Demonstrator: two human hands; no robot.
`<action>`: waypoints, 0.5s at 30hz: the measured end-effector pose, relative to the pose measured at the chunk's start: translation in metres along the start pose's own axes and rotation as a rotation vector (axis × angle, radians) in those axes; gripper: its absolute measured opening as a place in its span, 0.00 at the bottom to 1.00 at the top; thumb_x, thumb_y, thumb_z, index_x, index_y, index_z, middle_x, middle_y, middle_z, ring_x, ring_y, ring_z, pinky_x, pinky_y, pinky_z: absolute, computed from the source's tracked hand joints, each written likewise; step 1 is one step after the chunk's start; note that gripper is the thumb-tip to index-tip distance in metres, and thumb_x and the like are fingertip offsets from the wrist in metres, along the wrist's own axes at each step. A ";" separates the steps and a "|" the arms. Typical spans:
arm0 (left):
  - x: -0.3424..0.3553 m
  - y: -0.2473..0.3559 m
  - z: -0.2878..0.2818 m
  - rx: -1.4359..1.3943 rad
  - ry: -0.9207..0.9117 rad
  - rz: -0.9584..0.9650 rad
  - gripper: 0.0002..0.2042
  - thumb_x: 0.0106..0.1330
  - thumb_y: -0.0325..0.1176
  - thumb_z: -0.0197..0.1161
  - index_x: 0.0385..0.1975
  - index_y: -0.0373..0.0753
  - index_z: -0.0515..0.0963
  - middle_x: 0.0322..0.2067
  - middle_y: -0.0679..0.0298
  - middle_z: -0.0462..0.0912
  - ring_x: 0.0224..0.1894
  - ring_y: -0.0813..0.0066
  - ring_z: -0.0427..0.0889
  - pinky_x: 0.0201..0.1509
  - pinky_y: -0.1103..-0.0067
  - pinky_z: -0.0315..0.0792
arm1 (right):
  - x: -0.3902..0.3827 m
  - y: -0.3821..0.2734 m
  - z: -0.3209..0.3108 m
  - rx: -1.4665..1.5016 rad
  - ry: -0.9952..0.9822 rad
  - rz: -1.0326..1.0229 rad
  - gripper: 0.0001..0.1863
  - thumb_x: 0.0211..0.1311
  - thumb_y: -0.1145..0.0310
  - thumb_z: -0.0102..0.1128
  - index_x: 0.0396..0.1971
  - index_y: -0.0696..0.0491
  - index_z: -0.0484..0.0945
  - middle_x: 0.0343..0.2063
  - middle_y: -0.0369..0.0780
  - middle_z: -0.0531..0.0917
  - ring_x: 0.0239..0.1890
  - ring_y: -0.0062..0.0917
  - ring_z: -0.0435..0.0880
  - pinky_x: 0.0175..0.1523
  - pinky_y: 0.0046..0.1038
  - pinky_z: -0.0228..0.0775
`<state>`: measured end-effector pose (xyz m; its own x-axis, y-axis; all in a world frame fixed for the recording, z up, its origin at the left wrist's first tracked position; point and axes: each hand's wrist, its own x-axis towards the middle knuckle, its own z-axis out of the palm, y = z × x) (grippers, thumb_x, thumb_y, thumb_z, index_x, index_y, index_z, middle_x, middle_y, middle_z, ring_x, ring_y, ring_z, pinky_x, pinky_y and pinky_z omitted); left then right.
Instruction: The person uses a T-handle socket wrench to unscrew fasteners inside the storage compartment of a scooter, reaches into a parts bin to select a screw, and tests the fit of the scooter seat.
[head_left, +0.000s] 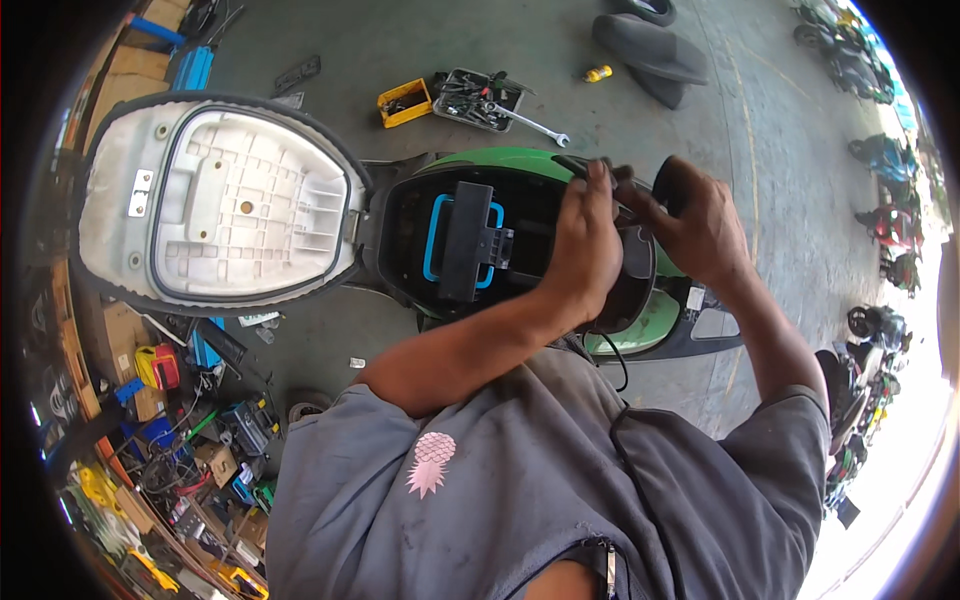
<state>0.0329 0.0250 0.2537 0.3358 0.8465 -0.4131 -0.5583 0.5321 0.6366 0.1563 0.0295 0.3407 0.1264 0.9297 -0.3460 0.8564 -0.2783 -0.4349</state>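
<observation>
**Grey cloth shirt (pixel 530 480) with flat pink pineapple print (pixel 431 465) up close, small black rounded piece of rubber or plastic (pixel 675 182) at the fingers**

Past the shirt, black piece up at the bare right hand (pixel 712 225), above the right end of the black oval plastic storage well (pixel 532 215) of a green-and-black scooter (pixel 500 157). Right hand curled about halfway, apparently round the piece, index finger out toward the bare left hand (pixel 588 245). Left hand edge-on, fingers close together; cannot tell of any hold inside.

Probably light and fairly stiff, going by size and dull surface; impossible to read how much give. Likely neither fragile nor very slippery. Best taken by the sides, thumb opposite fingers, rounded end left free. With the well open just below, some risk of a drop from a loose pinch
</observation>
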 end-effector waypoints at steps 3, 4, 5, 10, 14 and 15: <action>0.030 0.024 0.037 0.002 0.160 -0.158 0.17 0.74 0.46 0.42 0.39 0.37 0.70 0.37 0.58 0.78 0.37 0.71 0.80 0.40 0.73 0.76 | -0.024 0.024 0.018 0.422 0.212 -0.051 0.15 0.55 0.65 0.61 0.33 0.62 0.73 0.23 0.50 0.80 0.27 0.38 0.83 0.35 0.32 0.71; 0.041 0.028 0.045 0.055 0.177 -0.210 0.17 0.74 0.47 0.43 0.36 0.37 0.70 0.34 0.59 0.79 0.36 0.71 0.80 0.38 0.73 0.77 | -0.044 0.021 0.025 0.424 0.270 -0.088 0.14 0.55 0.66 0.61 0.34 0.62 0.74 0.25 0.50 0.81 0.28 0.39 0.83 0.36 0.32 0.72; 0.051 0.031 0.051 0.108 0.197 -0.261 0.18 0.74 0.47 0.43 0.34 0.38 0.71 0.30 0.61 0.79 0.35 0.71 0.80 0.36 0.72 0.77 | -0.057 0.019 0.032 0.425 0.327 -0.126 0.13 0.55 0.68 0.60 0.34 0.62 0.74 0.26 0.50 0.81 0.29 0.39 0.83 0.37 0.32 0.72; 0.074 0.034 0.064 1.267 -0.440 0.060 0.27 0.69 0.56 0.46 0.30 0.32 0.74 0.26 0.52 0.81 0.33 0.58 0.82 0.35 0.65 0.76 | -0.088 0.015 0.013 0.371 0.277 -0.253 0.08 0.57 0.74 0.58 0.36 0.62 0.77 0.27 0.46 0.83 0.32 0.32 0.85 0.38 0.27 0.73; 0.032 0.024 0.075 1.852 -1.121 0.566 0.38 0.58 0.72 0.46 0.25 0.34 0.80 0.25 0.50 0.82 0.34 0.50 0.82 0.39 0.62 0.76 | -0.059 0.028 -0.035 0.433 0.596 -0.423 0.09 0.59 0.72 0.60 0.36 0.60 0.80 0.26 0.41 0.84 0.30 0.24 0.83 0.38 0.25 0.73; 0.023 0.021 0.086 1.872 -1.258 0.582 0.37 0.58 0.71 0.46 0.24 0.35 0.80 0.24 0.51 0.81 0.34 0.51 0.82 0.39 0.63 0.75 | -0.045 0.033 -0.054 0.347 0.623 -0.477 0.09 0.59 0.70 0.61 0.38 0.58 0.80 0.27 0.40 0.84 0.30 0.24 0.83 0.39 0.26 0.73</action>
<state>0.0941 0.0568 0.3136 0.9974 0.0594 -0.0409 0.0718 -0.8719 0.4843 0.2064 -0.0081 0.3870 0.1304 0.9010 0.4138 0.6992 0.2123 -0.6827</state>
